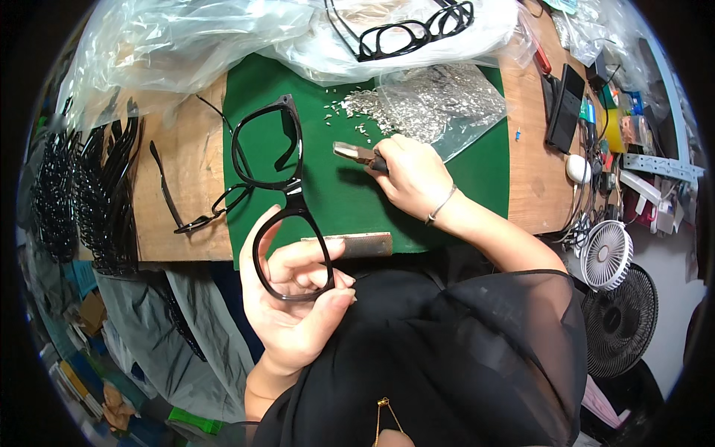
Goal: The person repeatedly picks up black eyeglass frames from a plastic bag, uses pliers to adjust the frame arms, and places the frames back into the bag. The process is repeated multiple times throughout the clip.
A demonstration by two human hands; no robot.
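My left hand (287,320) holds a black eyeglass frame (296,195) by its nearer rim, with the thumb and fingers closed around it. The frame stands on end in front of me, and one temple arm shows at its far end. In my right hand (417,175) is a pair of pliers (356,153), gripped over the mat with its jaws pointing left. Tiny silvery metal pieces (360,106) lie scattered just beyond the pliers, by a clear plastic bag (454,100) full of the same. Another pair of black glasses (199,222) rests left of the held frame.
A green mat (477,190) covers the middle of the wooden table (532,195). A metal block (365,244) sits at its front edge. Bundled black temple arms (108,194) lie at left. Plastic sheeting (201,33) bears more glasses (406,33). A phone (566,110) and fan (605,255) are at right.
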